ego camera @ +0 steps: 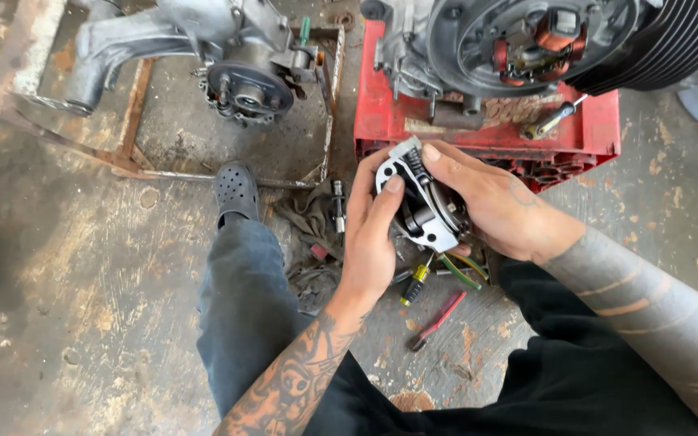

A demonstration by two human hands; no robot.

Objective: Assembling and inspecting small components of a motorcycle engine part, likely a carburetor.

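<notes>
Partly hidden: metal part point(422, 202) between hands.

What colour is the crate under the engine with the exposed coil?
Red: the plastic crate under the finned metal engine, seen in the head view.

Tattooed forearms, grey trousers point(244, 299), a dark perforated clog point(237, 192).

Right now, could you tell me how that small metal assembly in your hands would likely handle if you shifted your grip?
The metal assembly looks rigid and probably heavy for its size. Its smooth, perhaps oily plate may slip, which may be why the left hand and right hand both clasp it.
</notes>
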